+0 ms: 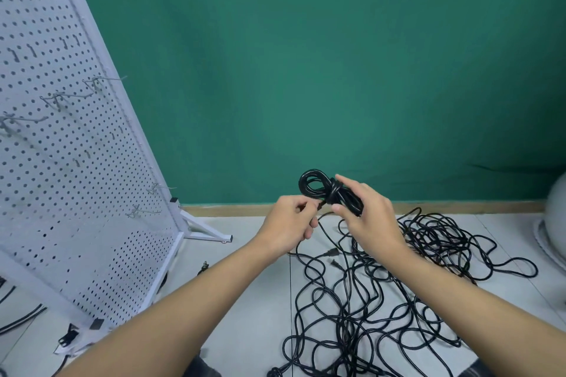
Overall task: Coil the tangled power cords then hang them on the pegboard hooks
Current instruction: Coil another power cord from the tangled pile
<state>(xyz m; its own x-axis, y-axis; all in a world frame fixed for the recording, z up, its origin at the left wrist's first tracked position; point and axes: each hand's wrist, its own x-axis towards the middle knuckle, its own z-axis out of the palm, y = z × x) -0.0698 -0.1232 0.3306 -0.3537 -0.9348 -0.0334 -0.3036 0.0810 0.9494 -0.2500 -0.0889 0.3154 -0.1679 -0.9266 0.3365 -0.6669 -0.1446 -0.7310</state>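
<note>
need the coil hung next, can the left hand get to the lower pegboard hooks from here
Probably yes: nothing stands between the left hand and the lower hooks on the pegboard, though it pinches the cord end at the coil.

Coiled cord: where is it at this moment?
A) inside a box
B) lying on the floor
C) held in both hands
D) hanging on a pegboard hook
C: the right hand grips the coiled cord and the left hand pinches its end, above the tangled cords on the floor.
</note>
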